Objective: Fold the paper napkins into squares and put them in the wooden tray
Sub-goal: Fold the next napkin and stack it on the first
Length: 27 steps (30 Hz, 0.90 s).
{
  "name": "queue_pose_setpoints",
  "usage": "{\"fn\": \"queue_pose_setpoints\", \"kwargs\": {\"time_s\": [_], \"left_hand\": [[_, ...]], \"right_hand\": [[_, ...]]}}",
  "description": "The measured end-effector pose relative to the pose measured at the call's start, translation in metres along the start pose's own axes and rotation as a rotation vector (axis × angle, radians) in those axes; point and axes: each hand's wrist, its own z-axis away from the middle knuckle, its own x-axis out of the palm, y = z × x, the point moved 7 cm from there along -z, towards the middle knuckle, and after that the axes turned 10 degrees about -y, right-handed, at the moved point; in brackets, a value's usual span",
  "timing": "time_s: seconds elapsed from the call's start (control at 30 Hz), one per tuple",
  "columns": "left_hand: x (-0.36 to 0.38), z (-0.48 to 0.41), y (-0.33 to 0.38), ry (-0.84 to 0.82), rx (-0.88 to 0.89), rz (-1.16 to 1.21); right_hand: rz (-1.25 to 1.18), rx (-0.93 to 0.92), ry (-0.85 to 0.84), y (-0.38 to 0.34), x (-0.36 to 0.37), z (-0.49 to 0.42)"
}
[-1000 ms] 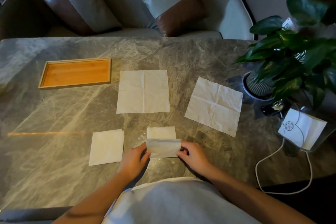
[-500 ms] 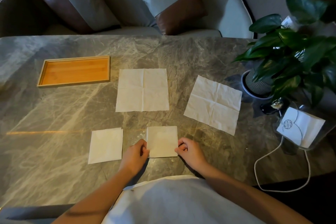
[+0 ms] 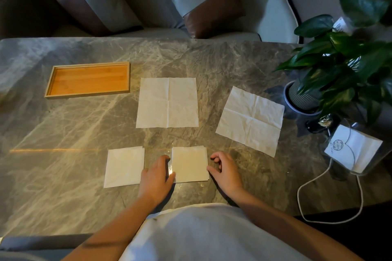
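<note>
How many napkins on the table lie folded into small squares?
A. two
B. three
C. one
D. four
A: two folded napkins lie near the person, one on the left and one between the hands, while two others lie unfolded and the tray holds none.

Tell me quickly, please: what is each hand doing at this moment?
Left hand: open, fingers on the left edge of the folded napkin, not gripping.
Right hand: open, fingers loosely curled, holding nothing, at the napkin's right edge.

Home living room: cushioned sofa behind marble table, potted plant at side.
</note>
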Motion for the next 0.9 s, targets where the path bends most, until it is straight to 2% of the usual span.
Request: {"fn": "queue_pose_setpoints", "kwargs": {"time_s": [0.1, 0.17, 0.27, 0.4, 0.6, 0.9], "left_hand": [[-0.004, 0.004, 0.018, 0.047, 0.148, -0.238], [0.007, -0.001, 0.031, -0.059, 0.222, -0.378], [0.028, -0.005, 0.031, -0.215, 0.211, -0.49], [0.028, -0.003, 0.008, -0.266, 0.15, -0.499], [0.023, -0.008, -0.003, -0.246, 0.075, -0.43], [0.002, -0.003, 0.008, -0.018, 0.084, -0.157]], "right_hand": [[0.32, -0.178, -0.041, -0.023, 0.002, -0.003], [0.541, -0.225, -0.175, -0.033, 0.02, -0.005], [0.731, -0.223, -0.328, -0.03, 0.046, -0.005], [0.749, -0.127, -0.362, -0.004, 0.038, -0.009], [0.716, -0.121, -0.342, 0.005, 0.035, -0.013], [0.67, -0.101, -0.316, 0.0, 0.032, -0.011]]}}
